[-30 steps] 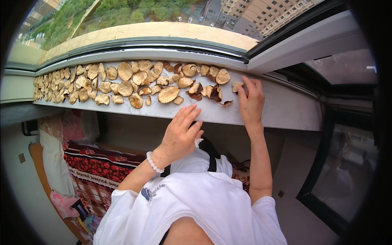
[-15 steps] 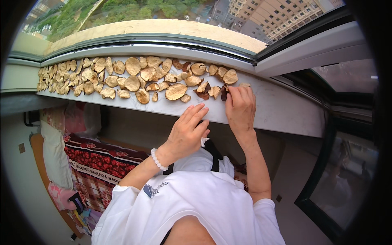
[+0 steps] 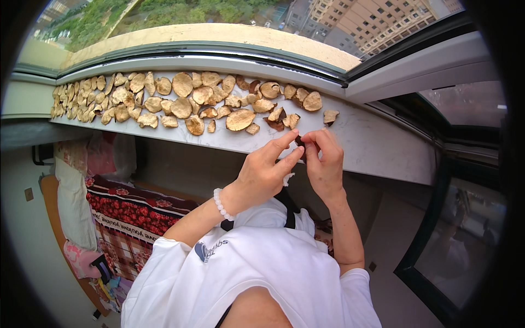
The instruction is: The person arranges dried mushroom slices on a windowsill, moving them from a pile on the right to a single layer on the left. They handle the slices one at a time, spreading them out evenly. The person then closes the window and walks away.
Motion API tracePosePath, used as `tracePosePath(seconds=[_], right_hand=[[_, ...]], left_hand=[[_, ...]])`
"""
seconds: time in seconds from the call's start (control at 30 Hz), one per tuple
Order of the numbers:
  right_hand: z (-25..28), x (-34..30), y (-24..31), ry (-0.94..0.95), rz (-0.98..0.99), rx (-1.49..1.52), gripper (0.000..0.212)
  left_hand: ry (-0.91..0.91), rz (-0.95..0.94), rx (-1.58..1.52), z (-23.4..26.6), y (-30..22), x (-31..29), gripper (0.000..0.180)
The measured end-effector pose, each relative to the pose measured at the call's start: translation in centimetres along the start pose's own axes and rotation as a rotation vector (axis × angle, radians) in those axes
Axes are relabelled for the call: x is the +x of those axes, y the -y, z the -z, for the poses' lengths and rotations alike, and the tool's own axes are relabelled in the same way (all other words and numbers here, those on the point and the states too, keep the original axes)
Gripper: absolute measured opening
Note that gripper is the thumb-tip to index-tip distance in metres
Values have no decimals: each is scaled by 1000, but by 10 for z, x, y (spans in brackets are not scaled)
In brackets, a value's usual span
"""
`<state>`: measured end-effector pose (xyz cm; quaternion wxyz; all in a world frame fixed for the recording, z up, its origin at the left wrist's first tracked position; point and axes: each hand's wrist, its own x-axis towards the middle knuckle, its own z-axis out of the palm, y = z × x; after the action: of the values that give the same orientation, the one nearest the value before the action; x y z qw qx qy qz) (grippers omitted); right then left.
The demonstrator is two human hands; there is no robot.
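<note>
Both my hands meet just in front of the stone windowsill's (image 3: 377, 147) near edge. Between the thumb and fingertips of my right hand (image 3: 326, 164) is a small dark brown dried slice (image 3: 300, 141), mostly covered by the fingers. My left hand (image 3: 264, 170), with a white bead bracelet on its wrist, has its thumb and forefinger at the other side of that slice. Beyond the hands, many tan dried slices with brown skin lie spread along the sill; a large oval slice (image 3: 240, 119) and a lone slice (image 3: 331, 117) are close by.
A window frame (image 3: 219, 60) runs along the sill's far side, with trees and buildings outside. At right stands a dark-framed glass panel (image 3: 448, 240). A red patterned blanket (image 3: 136, 213) lies below on the left.
My right hand has drawn the dark slice off the sill, back toward me. My left hand has moved right to meet it. The lone slice on the right is now uncovered.
</note>
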<state>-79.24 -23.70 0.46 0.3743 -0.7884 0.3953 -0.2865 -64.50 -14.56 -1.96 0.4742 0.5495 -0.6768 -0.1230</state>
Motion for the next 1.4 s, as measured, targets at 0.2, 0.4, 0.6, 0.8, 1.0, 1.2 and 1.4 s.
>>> tracePosePath(seconds=[0.2, 0.4, 0.6, 0.8, 1.0, 1.2, 1.4], right_hand=[[7, -11, -9, 165, -228, 444, 14], [3, -19, -13, 160, -181, 554, 13], [0, -4, -14, 160, -384, 314, 10], [3, 24, -8, 38, 37, -427, 9], [-11, 33, -17, -117, 135, -726, 6], [-26, 23, 5, -44, 376, -594, 26], [-43, 22, 5, 63, 382, -619, 26]], left_hand=[[-59, -14, -31, 0, 3, -7, 38], [-208, 371, -334, -6, -2, -16, 17], [-63, 351, -33, -7, -1, -18, 19], [-176, 142, 313, 12, 11, -1, 26], [-197, 87, 340, 21, 20, 14, 27], [-156, 114, 282, 19, 14, -13, 25], [-90, 73, 278, 23, 17, -33, 26]])
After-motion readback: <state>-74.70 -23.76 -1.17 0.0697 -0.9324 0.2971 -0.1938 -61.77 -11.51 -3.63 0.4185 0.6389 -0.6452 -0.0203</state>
